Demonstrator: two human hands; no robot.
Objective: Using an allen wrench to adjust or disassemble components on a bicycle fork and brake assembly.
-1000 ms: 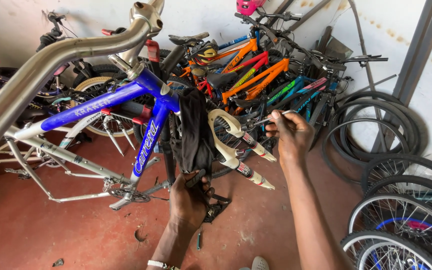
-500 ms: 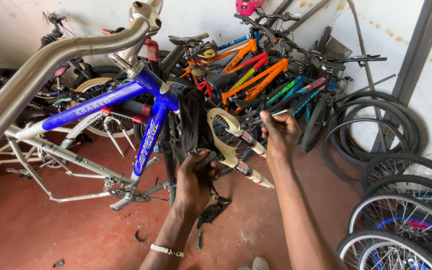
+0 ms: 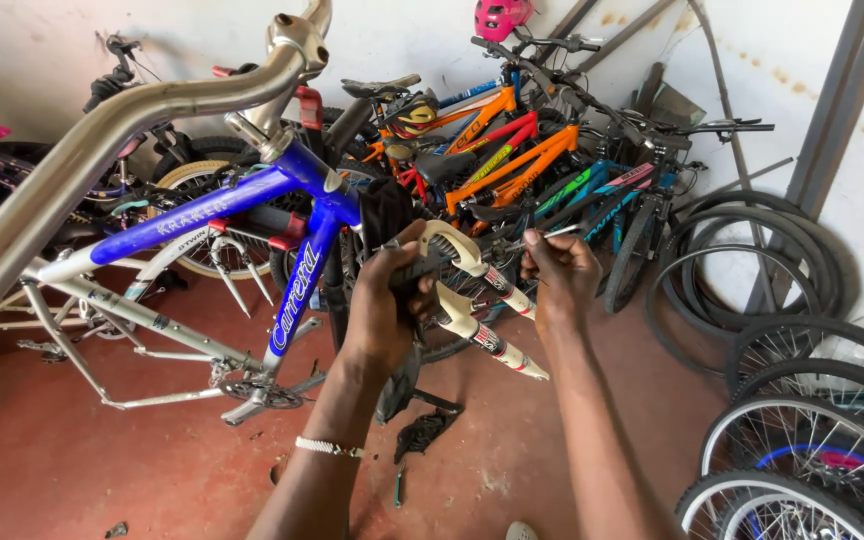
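My left hand (image 3: 384, 305) clenches the top of the white fork (image 3: 472, 300), just right of the blue bike frame (image 3: 252, 215). My right hand (image 3: 560, 272) pinches a thin silver tool (image 3: 550, 233) beside the fork. Red-and-black bands ring the fork's legs.

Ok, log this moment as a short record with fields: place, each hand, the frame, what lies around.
place: bike workshop, red floor
left hand: gripping the white suspension fork at its crown
right hand: pinching a thin metal tool beside the fork
frame: blue bike frame, no wheels fitted, the fork at its front
behind: row of parked bikes against the wall
right side: loose wheels and tyres
floor: small dark parts under the fork
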